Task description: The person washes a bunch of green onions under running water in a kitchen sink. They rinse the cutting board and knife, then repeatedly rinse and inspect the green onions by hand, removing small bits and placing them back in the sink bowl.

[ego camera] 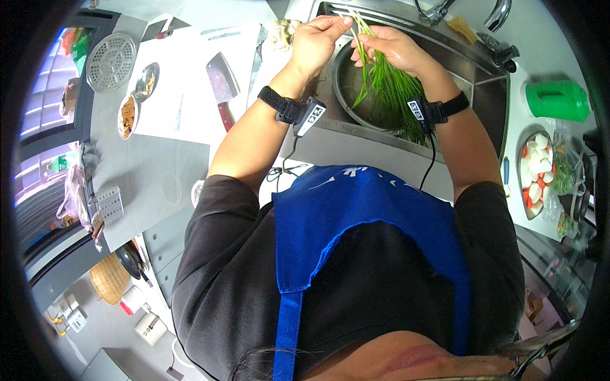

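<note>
Over the steel sink (pixel 481 78), my right hand (pixel 388 47) holds a bunch of long thin green stalks, like chives (pixel 388 90), near their pale ends. The green ends hang down and to the right, across a round dark basin (pixel 339 78) in the sink. My left hand (pixel 324 40) is just left of the pale ends, thumb and fingertips pinched together on a stalk end. A whitish, leafy heap (pixel 284 34) lies on the counter beside my left hand. A cleaver with a red handle (pixel 222 78) lies farther left.
Two chrome taps (pixel 436 13) stand behind the sink. On the right counter are a green jug (pixel 557 100), a tray of white and orange chunks (pixel 537 174) and bagged greens (pixel 564 166). On the left are a bowl of brown pieces (pixel 127 118), a metal dish (pixel 147 82) and a perforated disc (pixel 111 62).
</note>
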Demonstrator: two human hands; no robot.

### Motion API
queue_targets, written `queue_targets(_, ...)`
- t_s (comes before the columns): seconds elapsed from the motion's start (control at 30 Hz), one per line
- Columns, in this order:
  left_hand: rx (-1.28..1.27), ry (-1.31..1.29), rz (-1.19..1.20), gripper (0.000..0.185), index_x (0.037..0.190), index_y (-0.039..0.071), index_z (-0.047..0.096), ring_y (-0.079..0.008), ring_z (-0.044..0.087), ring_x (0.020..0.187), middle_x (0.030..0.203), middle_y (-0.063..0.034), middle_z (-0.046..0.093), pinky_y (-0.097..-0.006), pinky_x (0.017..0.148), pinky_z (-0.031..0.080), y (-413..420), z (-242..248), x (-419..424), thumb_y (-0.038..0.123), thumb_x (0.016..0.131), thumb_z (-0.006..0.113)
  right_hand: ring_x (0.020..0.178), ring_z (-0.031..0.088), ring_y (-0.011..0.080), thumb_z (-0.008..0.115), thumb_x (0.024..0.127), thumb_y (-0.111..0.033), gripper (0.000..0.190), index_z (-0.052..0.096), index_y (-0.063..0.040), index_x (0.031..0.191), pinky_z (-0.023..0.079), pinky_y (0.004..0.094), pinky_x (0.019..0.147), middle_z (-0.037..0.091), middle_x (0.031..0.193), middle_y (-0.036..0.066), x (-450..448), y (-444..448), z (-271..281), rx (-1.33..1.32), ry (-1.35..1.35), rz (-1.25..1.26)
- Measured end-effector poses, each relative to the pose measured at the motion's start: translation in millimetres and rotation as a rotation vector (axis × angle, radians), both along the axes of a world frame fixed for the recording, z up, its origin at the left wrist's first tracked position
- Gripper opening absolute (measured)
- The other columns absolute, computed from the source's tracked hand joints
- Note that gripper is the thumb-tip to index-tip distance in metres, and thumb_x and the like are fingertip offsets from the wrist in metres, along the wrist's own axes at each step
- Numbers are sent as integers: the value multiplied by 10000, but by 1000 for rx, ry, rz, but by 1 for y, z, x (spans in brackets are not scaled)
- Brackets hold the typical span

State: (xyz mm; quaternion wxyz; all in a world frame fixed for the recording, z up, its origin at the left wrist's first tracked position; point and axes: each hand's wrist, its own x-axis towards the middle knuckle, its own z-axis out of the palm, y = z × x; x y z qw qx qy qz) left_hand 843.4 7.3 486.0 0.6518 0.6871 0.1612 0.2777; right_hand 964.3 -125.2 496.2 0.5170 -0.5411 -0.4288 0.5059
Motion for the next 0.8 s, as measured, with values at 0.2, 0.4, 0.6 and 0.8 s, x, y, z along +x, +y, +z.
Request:
queue_targets(0.2, -151, 35, -393, 280, 1055, 3, 598, -143, 597, 601, 793, -67, 617, -243, 626, 469, -4, 7, -1, 223, 884, 562, 652, 551, 141, 414, 942, -256, 306, 546, -2, 835, 432, 264, 660, 564, 713, 64, -1, 8, -8, 30, -148, 7)
queue_targets(0.4, -345, 23, -368, 320, 982, -1, 559, -205, 611, 776, 927, -130, 618, -327, 736, 489, 3, 7, 0, 260, 949, 377, 690, 556, 131, 416, 939, -203, 234, 534, -14, 1011, 443, 249, 714, 561, 768, 39, 1, 14, -21, -79, 7, 57)
queue_targets(0.6, -843, -201, -48, 313, 979, 10, 450, -321, 564, 988, 957, -185, 588, -448, 917, 436, 55, -2, -14, 304, 954, 344, 705, 585, 113, 429, 934, -214, 282, 504, 2, 1099, 459, 232, 652, 602, 859, 73, 7, 0, -27, -183, -20, 160)
queue_targets(0.8, -977, -462, -215, 237, 948, 10, 523, -326, 519, 1049, 1036, -160, 566, -482, 971, 389, 87, -10, -46, 237, 901, 476, 721, 588, 113, 441, 926, -202, 329, 487, -29, 1202, 456, 237, 660, 610, 962, 81, 15, -17, -14, -125, -65, 228)
